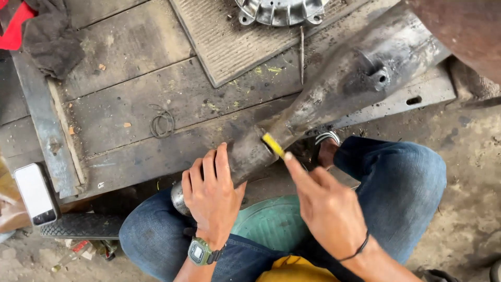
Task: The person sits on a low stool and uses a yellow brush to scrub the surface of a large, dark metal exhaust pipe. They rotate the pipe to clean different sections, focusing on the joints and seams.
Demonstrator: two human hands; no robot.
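Left hand (211, 193) is wrapped flat over the narrow end of a grimy metal exhaust pipe (334, 89) resting across the knees. Right hand (326, 206) pinches a small yellow chalk stick (273, 144) against the pipe's neck. The pipe runs diagonally, thin end near-left, fat end far-right, over a wooden platform (130, 104). A wire coil (162, 124) sits beyond.

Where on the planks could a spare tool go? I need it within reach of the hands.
Bare planks lie between the dark rag and the ribbed mat, also left of the wire coil. It is crowded near the metal pipe, where the left hand steadies it and the right hand presses a yellow piece.
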